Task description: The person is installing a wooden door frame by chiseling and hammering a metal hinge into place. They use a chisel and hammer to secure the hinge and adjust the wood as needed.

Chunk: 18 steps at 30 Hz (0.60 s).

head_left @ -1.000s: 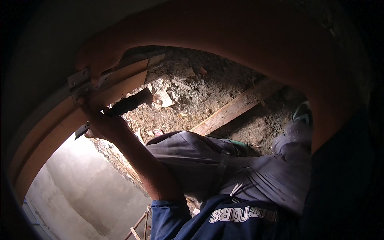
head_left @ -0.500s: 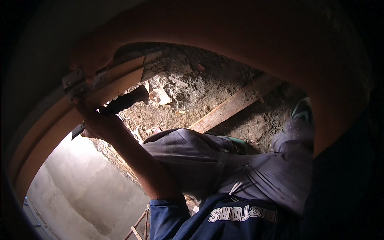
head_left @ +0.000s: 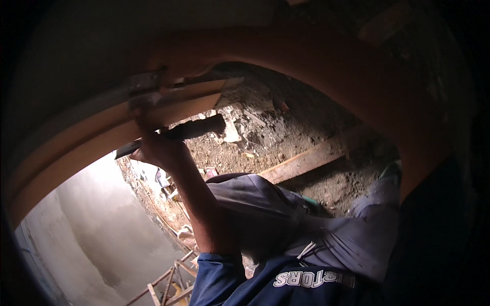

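Observation:
My left hand (head_left: 159, 153) is closed around a chisel (head_left: 199, 128) with a thick dark handle. The chisel's flat metal blade (head_left: 125, 149) sticks out past the far side of the hand. One finger of this hand reaches up to a metal hinge (head_left: 145, 84), which is blurred. At the hinge's other side, in deep shade, my right hand (head_left: 178, 69) grips it with bent fingers. The hinge lies against the edge of a long wooden frame (head_left: 76, 145), which has a step running along it. Shadow and blur hide the right fingertips in part.
A wooden plank (head_left: 306, 159) lies across rubble-strewn ground (head_left: 245, 135). At the lower left stands a pale plastered wall (head_left: 102, 219), with a rusty metal frame (head_left: 171, 283) by its foot. My legs (head_left: 255, 204) and a green sandal (head_left: 390, 173) are below.
Both hands, the chisel, the hinge and the wooden frame appear farther right in the picture, as the view has shifted. Both hands keep their holds.

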Each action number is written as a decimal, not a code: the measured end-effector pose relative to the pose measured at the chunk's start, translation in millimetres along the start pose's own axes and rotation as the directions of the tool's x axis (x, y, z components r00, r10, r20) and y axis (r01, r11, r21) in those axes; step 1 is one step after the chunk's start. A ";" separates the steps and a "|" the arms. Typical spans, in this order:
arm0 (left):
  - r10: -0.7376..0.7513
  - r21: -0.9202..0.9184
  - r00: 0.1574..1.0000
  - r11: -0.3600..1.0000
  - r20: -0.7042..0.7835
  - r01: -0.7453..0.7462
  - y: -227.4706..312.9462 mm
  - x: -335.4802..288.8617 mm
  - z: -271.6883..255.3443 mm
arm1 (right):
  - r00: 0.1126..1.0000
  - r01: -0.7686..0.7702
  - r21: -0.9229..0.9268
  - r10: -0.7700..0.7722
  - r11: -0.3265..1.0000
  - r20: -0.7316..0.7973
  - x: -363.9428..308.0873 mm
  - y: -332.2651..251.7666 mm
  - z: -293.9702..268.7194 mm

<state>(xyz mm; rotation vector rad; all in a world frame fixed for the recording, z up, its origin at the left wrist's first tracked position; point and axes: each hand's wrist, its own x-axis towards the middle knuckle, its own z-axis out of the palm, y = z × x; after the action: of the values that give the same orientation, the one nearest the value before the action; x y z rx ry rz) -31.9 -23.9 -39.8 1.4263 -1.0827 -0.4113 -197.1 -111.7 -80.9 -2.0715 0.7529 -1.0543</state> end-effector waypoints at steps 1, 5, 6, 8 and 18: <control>0.149 0.109 0.987 0.982 0.065 -0.155 -10.0 9.3 -11.3 | 1.000 0.008 0.007 -0.008 1.000 0.006 1.6 -1.5 0.4; 0.042 -0.108 0.999 0.993 0.006 -0.041 -10.6 10.0 -2.5 | 0.999 0.005 0.030 -0.006 1.000 0.036 1.4 -0.3 -5.7; 0.069 -0.106 0.998 0.992 -0.014 -0.070 -13.1 12.3 -3.1 | 0.996 -0.071 0.115 0.065 0.991 0.055 0.7 -5.1 -8.0; 0.008 -0.063 1.000 0.998 -0.023 -0.009 -3.1 14.6 -8.5 | 0.969 -0.237 0.275 0.208 0.932 0.130 -0.4 -17.1 -8.4; -0.017 -0.083 0.997 0.996 -0.081 0.011 1.8 11.5 -4.2 | 0.972 -0.225 0.309 0.193 0.924 0.131 0.8 -10.3 -8.6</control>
<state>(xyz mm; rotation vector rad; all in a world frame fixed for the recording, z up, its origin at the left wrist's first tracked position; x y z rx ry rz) -23.5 -30.3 -33.3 1.3665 -0.9793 -0.3998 -202.1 -108.7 -68.7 -1.7087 0.6846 -0.8830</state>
